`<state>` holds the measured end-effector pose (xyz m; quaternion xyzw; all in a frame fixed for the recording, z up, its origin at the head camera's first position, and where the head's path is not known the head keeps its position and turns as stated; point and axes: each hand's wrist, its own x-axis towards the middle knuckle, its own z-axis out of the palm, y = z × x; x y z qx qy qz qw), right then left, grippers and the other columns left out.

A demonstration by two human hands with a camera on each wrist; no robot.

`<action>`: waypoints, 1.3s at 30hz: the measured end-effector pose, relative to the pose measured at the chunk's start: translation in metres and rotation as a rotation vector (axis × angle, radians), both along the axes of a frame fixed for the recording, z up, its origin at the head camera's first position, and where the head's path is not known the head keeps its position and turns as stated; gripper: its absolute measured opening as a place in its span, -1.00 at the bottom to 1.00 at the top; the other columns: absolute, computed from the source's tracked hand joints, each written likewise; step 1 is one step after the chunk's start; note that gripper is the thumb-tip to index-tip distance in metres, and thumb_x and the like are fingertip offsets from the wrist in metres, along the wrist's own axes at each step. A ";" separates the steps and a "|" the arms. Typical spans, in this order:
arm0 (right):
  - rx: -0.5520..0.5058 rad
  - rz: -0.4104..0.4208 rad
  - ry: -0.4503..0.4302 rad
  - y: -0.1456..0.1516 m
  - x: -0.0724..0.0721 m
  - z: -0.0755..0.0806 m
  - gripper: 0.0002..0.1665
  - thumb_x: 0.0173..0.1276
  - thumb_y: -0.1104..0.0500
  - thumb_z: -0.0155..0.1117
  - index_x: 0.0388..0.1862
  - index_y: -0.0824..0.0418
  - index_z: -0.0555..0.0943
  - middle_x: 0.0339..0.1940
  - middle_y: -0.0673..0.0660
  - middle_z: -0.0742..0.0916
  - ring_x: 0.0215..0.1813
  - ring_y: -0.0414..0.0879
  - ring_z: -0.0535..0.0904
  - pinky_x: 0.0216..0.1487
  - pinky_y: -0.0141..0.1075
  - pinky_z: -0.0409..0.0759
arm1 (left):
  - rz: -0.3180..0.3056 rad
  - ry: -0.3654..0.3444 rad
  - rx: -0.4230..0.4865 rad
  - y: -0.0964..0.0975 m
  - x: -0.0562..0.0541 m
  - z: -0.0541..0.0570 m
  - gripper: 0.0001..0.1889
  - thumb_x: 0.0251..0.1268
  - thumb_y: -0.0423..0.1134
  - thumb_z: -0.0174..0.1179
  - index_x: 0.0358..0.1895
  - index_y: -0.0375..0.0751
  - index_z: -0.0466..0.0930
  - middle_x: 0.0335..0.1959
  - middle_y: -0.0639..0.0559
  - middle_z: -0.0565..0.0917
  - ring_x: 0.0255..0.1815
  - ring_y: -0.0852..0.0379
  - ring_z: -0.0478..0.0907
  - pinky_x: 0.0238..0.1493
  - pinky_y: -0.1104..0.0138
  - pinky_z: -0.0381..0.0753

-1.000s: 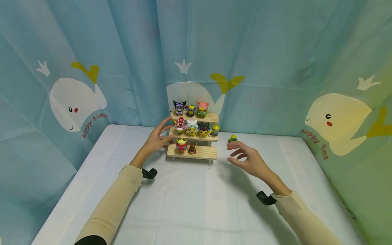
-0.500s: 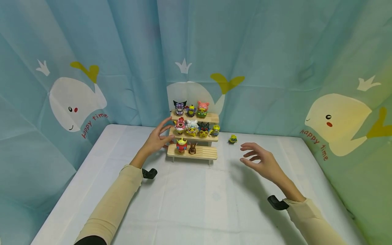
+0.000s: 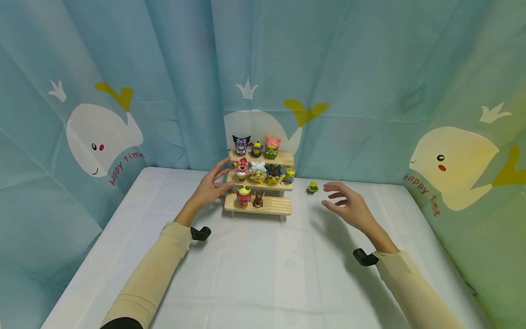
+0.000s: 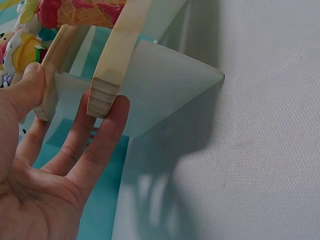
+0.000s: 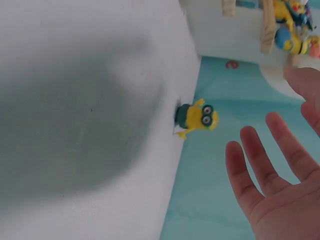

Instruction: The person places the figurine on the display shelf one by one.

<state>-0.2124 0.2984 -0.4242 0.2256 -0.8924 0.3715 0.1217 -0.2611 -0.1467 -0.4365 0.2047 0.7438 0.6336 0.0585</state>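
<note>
My left hand (image 3: 208,189) reaches to the left side of a three-tier wooden display stand (image 3: 279,206). In the left wrist view its thumb and fairly straight fingers (image 4: 97,150) touch the ends of two wooden boards (image 4: 111,82). Small toy figures stand on every tier, among them a pink bear-eared one (image 3: 272,146), a red-suited green alien (image 3: 244,195) and a brown figure (image 3: 258,199). On the table right of the stand is a yellow minion figure (image 3: 312,187) with goggles. My right hand (image 3: 347,205) hovers just right of it, fingers spread and holding nothing.
A white cloth covers the table (image 3: 263,274). Behind it and at both sides hangs a blue-green curtain (image 3: 361,137) printed with whales. Clear side panels (image 4: 170,80) support the stand's boards.
My right hand has drawn back to the right from in front of the minion figure, then edged slightly forward. The left hand and the stand stay put.
</note>
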 end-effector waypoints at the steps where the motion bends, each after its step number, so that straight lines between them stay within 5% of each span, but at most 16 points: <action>1: -0.002 -0.007 -0.007 0.000 -0.003 -0.001 -0.48 0.34 0.26 0.50 0.26 0.18 0.58 0.12 0.21 0.74 0.00 0.20 0.73 -0.08 0.12 0.72 | 0.000 -0.001 -0.001 0.000 0.000 0.000 -0.17 0.53 -0.37 0.20 0.69 0.13 -0.02 0.58 -0.36 0.20 0.06 -0.48 0.64 -0.27 -0.18 0.74; 7: -0.008 -0.026 -0.069 0.001 -0.027 -0.012 -0.47 0.38 0.25 0.47 0.29 0.26 0.56 0.19 0.34 0.69 0.10 0.37 0.66 0.01 0.24 0.66 | 0.004 -0.007 -0.001 0.000 0.001 0.001 -0.18 0.53 -0.36 0.20 0.69 0.14 -0.01 0.58 -0.34 0.22 0.09 -0.45 0.64 -0.28 -0.16 0.75; 17: 0.036 -0.045 -0.166 -0.001 -0.055 -0.026 -0.42 0.41 0.31 0.41 0.37 0.29 0.48 0.32 0.40 0.60 0.26 0.44 0.54 0.18 0.30 0.55 | 0.014 -0.004 0.006 -0.004 -0.016 -0.025 -0.15 0.53 -0.32 0.21 0.68 0.31 -0.03 0.60 -0.24 0.23 0.02 -0.46 0.67 -0.25 -0.32 0.66; 39: 0.007 -0.016 -0.162 -0.007 -0.074 -0.045 -0.54 0.43 0.38 0.36 0.28 0.36 0.54 0.23 0.41 0.65 0.16 0.44 0.61 0.21 0.26 0.56 | 0.027 0.039 -0.024 -0.004 -0.015 -0.024 -0.19 0.52 -0.23 0.25 0.64 0.42 0.04 0.58 -0.27 0.25 -0.03 -0.30 0.73 -0.36 -0.04 0.77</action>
